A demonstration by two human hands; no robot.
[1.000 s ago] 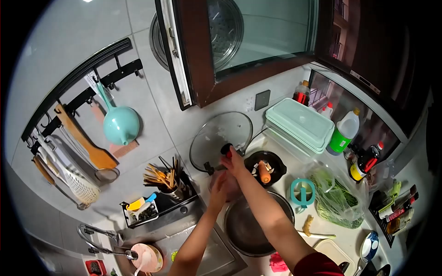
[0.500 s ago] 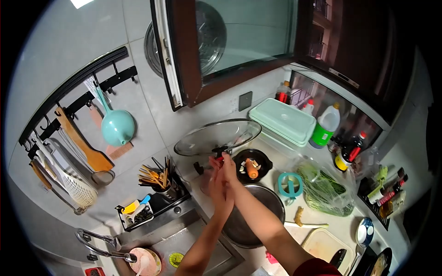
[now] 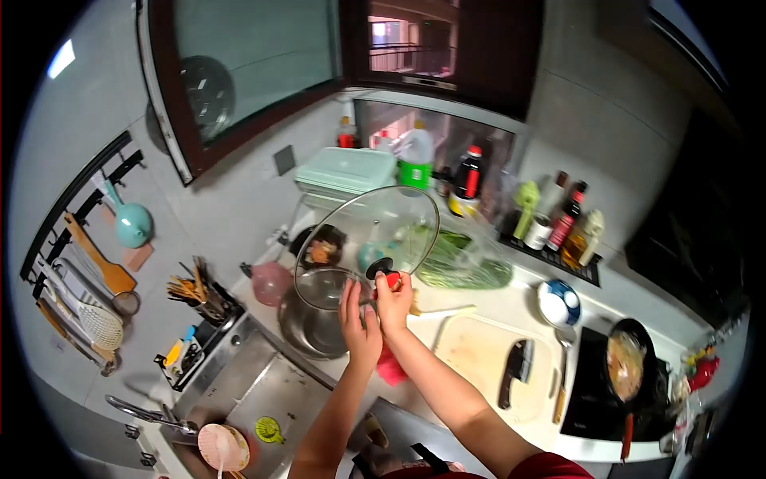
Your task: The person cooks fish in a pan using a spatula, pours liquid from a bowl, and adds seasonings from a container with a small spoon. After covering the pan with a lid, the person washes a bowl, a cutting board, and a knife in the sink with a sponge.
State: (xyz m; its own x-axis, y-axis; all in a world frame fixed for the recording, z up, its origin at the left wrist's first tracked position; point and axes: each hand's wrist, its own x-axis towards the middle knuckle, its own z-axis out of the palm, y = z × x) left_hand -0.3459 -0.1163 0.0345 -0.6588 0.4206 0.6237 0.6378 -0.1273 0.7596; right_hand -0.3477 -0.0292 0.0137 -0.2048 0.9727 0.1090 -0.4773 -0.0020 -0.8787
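Note:
My right hand [image 3: 392, 305] grips the black and red knob of a clear glass pot lid [image 3: 371, 231]. The lid is held up and tilted above the counter, so things behind it show through the glass. Beside it, my left hand [image 3: 361, 329] has its fingers stretched out near the lid's lower rim and holds nothing; whether it touches the rim I cannot tell. Below and left of the lid sits a wide metal pot [image 3: 302, 326]. A dark bowl [image 3: 302, 239] with orange food stands behind, partly seen through the lid.
Left lies a steel sink [image 3: 267, 391] with a pink bowl [image 3: 219, 447]. To the right, a cutting board [image 3: 471, 343] bears a knife [image 3: 517, 371]; beyond it a pan of food [image 3: 626, 363] sits on the stove [image 3: 586, 399]. Bagged greens [image 3: 471, 267] and bottles [image 3: 469, 176] stand behind.
My view has turned to the right. The lid, held by its knob, has moved right from near the wall and is tilted more upright. My left hand has come apart from my right.

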